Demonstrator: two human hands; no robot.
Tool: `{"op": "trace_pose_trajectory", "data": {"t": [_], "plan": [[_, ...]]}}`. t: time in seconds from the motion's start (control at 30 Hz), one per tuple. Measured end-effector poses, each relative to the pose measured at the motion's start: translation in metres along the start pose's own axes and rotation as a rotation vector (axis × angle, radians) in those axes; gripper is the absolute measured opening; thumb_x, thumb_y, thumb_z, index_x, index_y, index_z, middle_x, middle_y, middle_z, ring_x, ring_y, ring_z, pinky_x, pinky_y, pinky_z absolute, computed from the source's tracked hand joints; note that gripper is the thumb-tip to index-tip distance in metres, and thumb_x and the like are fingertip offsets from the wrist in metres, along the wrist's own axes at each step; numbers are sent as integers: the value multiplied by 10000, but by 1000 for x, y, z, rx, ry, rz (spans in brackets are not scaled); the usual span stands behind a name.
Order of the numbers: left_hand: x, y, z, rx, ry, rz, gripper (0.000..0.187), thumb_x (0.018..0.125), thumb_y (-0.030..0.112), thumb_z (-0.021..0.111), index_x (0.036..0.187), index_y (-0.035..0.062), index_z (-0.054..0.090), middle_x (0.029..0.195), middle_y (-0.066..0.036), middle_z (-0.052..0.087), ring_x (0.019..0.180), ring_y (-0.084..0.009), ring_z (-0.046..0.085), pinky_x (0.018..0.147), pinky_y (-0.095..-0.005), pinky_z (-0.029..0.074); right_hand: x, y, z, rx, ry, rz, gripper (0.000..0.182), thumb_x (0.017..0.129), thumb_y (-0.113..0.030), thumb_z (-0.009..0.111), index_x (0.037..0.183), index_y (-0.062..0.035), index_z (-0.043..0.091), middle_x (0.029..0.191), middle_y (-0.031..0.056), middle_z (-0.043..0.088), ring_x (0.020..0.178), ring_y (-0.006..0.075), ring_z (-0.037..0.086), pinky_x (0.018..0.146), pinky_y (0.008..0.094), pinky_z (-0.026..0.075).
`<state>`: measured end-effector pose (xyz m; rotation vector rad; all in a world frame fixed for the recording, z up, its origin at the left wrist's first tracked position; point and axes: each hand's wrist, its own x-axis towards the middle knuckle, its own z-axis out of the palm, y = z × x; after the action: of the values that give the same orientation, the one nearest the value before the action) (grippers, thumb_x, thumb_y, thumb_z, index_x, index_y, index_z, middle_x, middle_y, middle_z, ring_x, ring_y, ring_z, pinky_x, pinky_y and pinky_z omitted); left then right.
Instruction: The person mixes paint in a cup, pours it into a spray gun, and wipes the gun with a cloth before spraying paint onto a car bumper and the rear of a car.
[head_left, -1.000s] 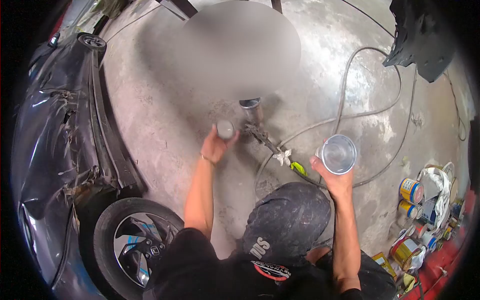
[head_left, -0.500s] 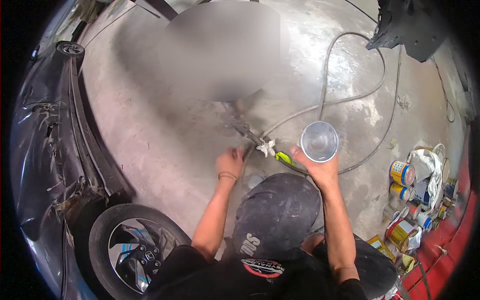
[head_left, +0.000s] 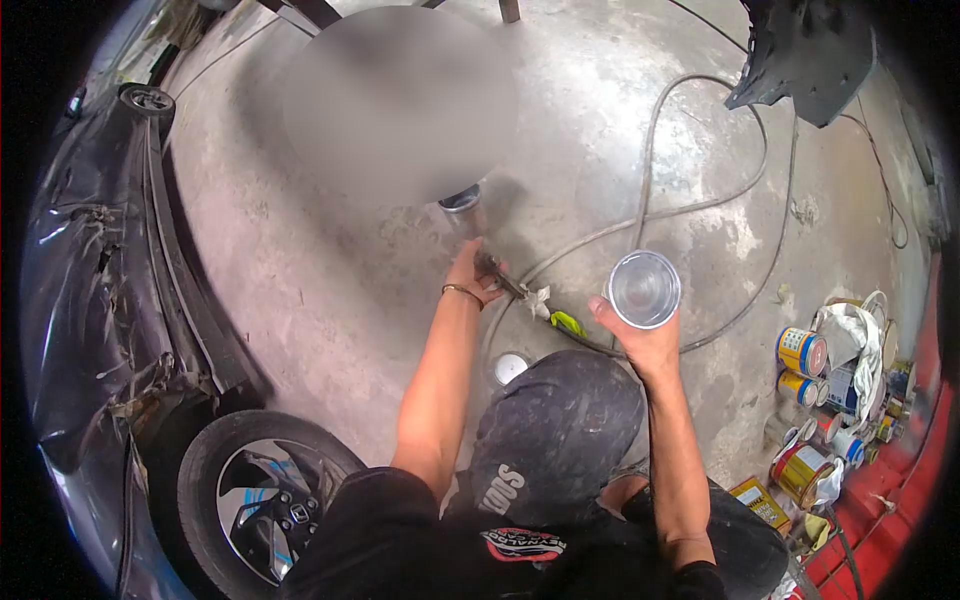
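Note:
My left hand [head_left: 474,274] is wrapped round the handle of a spray gun [head_left: 463,205], whose upper part is partly hidden by a grey blur. A hose with a white rag [head_left: 537,300] and a bright yellow-green piece [head_left: 567,323] tied on it runs from the gun's handle. In my right hand [head_left: 645,340] is a clear plastic cup [head_left: 644,290], its open top facing up. A small round white container [head_left: 510,368] stands on the floor beside my knee.
A damaged dark car [head_left: 90,270] and a wheel [head_left: 270,500] are at the left. The hose [head_left: 650,150] loops over the concrete floor. Paint cans [head_left: 801,350] and a red surface [head_left: 900,500] lie at the right. A dark panel [head_left: 810,60] hangs at the upper right.
My left hand has moved up and closed on the spray gun, which now stands higher in view. The small white container shows more clearly. My right hand still holds the cup.

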<state>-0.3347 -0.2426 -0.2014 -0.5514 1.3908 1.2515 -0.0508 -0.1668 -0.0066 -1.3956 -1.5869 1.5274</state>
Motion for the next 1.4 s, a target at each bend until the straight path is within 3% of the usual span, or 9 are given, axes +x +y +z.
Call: {"op": "trace_pose_trajectory", "data": {"t": [0.23, 0.43, 0.53, 0.63, 0.7, 1.0, 1.2, 1.3, 1.4], "plan": [[-30, -5, 11, 5, -36, 64, 362, 923, 407, 775, 1156, 175, 622, 1030, -61, 685, 1036, -266, 723, 1025, -674, 477, 5, -3, -12, 10, 20, -32, 373, 800, -179, 930, 1087, -24, 751, 1000, 64, 793, 914, 153, 738, 842, 345, 586], [-81, -9, 46, 117, -189, 202, 387, 904, 348, 818, 1164, 148, 612, 991, -26, 697, 956, -201, 736, 834, -451, 583, 17, -10, -27, 77, 22, -32, 406, 790, -179, 936, 1114, -24, 745, 1026, 67, 794, 937, 149, 735, 851, 340, 582], [-108, -10, 74, 221, -256, 255, 381, 898, 326, 830, 1149, 147, 608, 1006, -20, 712, 961, -192, 741, 843, -389, 572, 23, -17, -42, 101, 23, -70, 404, 800, -113, 907, 1134, -21, 700, 986, 63, 763, 888, 150, 721, 792, 331, 581], [-129, -12, 102, 309, -345, 298, 321, 929, 359, 803, 1114, 165, 626, 1007, -33, 734, 1045, -212, 737, 892, -435, 565, 32, -29, -59, 125, 35, -127, 408, 812, -46, 875, 1150, -14, 651, 937, 56, 728, 832, 152, 704, 733, 323, 579], [-142, -12, 119, 368, -384, 287, 331, 924, 349, 809, 1129, 163, 628, 1027, -31, 733, 1061, -212, 736, 909, -426, 560, 38, -33, -75, 145, 45, -112, 493, 790, -161, 936, 1195, -21, 693, 1068, 51, 764, 979, 143, 701, 884, 335, 570], [-155, -41, 170, 481, -532, 195, 384, 915, 326, 826, 1187, 154, 618, 1092, -29, 732, 1074, -206, 734, 967, -404, 532, 58, -59, -137, 47, 113, -132, 480, 784, -105, 905, 1199, -17, 682, 1023, 40, 747, 811, 111, 689, 711, 298, 565], [-154, -59, 186, 523, -564, 145, 405, 910, 294, 840, 1216, 149, 618, 1111, -25, 733, 1070, -198, 731, 960, -392, 528, 62, -56, -162, -95, 135, -84, 486, 784, -55, 859, 1235, -13, 685, 1136, 56, 754, 1005, 136, 695, 861, 341, 559], [-157, -66, 193, 526, -562, 138, 413, 909, 277, 844, 1227, 142, 618, 1122, -28, 728, 1059, -193, 729, 950, -387, 538, 60, -50, -170, -126, 133, -159, 540, 760, -90, 858, 1265, -32, 677, 1198, 98, 736, 1105, 205, 691, 957, 383, 539], [-155, -72, 197, 539, -557, 137, 418, 906, 267, 845, 1229, 132, 617, 1124, -33, 723, 1043, -195, 726, 936, -393, 559, 59, -46, -181, -525, 189, -176, 588, 730, -154, 851, 1277, -50, 663, 1181, 160, 707, 1103, 319, 691, 971, 431, 540]]}}
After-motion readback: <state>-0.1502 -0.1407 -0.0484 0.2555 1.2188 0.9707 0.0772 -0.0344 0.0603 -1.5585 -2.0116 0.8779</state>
